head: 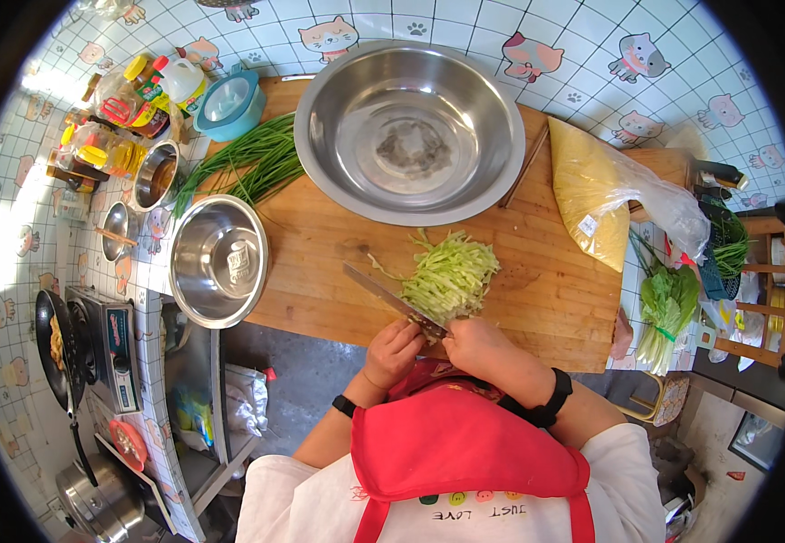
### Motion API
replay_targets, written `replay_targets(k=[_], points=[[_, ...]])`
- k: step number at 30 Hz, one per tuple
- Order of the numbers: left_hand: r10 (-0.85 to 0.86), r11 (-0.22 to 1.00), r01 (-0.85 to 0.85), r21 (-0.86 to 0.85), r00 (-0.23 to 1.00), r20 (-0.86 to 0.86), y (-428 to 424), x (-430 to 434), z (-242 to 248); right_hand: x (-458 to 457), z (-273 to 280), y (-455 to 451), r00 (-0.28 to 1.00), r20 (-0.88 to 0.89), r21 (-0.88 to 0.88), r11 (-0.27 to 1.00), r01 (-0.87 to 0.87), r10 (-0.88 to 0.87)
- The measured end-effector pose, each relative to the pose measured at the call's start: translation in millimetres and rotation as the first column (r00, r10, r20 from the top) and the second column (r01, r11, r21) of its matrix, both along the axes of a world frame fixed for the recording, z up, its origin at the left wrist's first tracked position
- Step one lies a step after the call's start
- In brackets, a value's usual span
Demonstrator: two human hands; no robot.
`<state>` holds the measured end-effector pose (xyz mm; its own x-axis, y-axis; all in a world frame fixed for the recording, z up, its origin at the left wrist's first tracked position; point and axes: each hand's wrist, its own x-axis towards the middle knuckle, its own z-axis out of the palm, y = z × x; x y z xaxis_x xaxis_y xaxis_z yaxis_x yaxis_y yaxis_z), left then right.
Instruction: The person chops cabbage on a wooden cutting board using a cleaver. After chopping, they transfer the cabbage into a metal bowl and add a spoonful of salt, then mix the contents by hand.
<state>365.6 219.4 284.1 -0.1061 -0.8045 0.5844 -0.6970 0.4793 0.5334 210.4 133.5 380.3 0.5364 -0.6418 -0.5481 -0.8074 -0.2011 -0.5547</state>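
My right hand [479,347] is closed around the handle end of a kitchen knife [385,292], whose broad metal blade slants up and left over the wooden board. Bent fingers of my left hand [396,353] are at the near side of the blade; whether they hold anything is hidden. A heap of finely shredded pale green vegetable [450,275], like cabbage, lies against the blade's far side, with a few loose shreds to its left. Beyond it stands a large steel basin [409,197], wet inside.
On the wooden board [324,231] are a smaller steel bowl [219,261], green chives [250,163] and a bag of yellow meal [589,197]. Leafy greens [667,305] lie right. Bottles, a lidded blue container [231,105] and a pan [60,353] by a gas stove [110,353] are left.
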Motion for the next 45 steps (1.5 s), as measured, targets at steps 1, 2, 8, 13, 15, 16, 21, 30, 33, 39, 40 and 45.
replay_targets(k=[1, 2, 8, 13, 15, 16, 21, 30, 33, 39, 40, 45], points=[[-0.004, 1.000, 0.004, -0.005, 1.000, -0.002, 0, 0, 0, 1, -1, 0, 1.000, -0.014, 0.000, 1.000, -0.004, 0.004], [-0.006, 1.000, 0.006, -0.007, 1.000, -0.002, 0, 0, 0, 2, -1, 0, 1.000, -0.025, 0.000, 1.000, -0.006, 0.006], [-0.017, 1.000, 0.017, 0.004, 1.000, -0.008, 0, 0, -1, 8, -5, 0, 0.999, -0.039, -0.016, 1.000, -0.024, 0.023], [-0.011, 1.000, 0.011, 0.016, 1.000, -0.019, 0, -1, -1, 11, -9, 1, 0.999, -0.041, -0.042, 0.999, -0.027, 0.025], [-0.004, 1.000, 0.004, 0.022, 1.000, -0.010, 0, -2, 0, 9, -9, 1, 0.999, -0.033, -0.053, 0.998, -0.043, 0.042], [-0.006, 0.999, 0.007, 0.039, 1.000, -0.014, 0, -2, 1, 7, -7, 2, 0.999, -0.005, -0.057, 0.998, -0.036, 0.036], [-0.003, 0.993, 0.000, 0.114, 1.000, 0.030, 0, -1, 15, -15, 10, 1, 0.983, 0.174, -0.079, 0.994, 0.081, -0.067], [0.072, 0.991, -0.094, 0.096, 0.974, 0.215, -28, 19, 84, -70, 33, 5, 0.938, 0.213, 0.004, 0.960, 0.279, -0.273], [0.111, 0.990, -0.130, 0.052, 0.954, 0.279, -56, 26, 108, -81, 32, 10, 0.900, 0.217, 0.057, 0.925, 0.375, -0.378], [0.195, 0.978, -0.209, -0.027, 0.850, 0.489, -112, 38, 124, -96, 31, 11, 0.824, 0.244, 0.162, 0.860, 0.485, -0.511], [0.150, 0.979, -0.198, 0.043, 0.850, 0.505, -117, 43, 124, -97, 30, 11, 0.822, 0.273, 0.143, 0.866, 0.479, -0.500], [0.148, 0.984, -0.180, 0.011, 0.842, 0.518, -124, 59, 113, -104, 22, 12, 0.793, 0.266, 0.152, 0.836, 0.527, -0.548]])
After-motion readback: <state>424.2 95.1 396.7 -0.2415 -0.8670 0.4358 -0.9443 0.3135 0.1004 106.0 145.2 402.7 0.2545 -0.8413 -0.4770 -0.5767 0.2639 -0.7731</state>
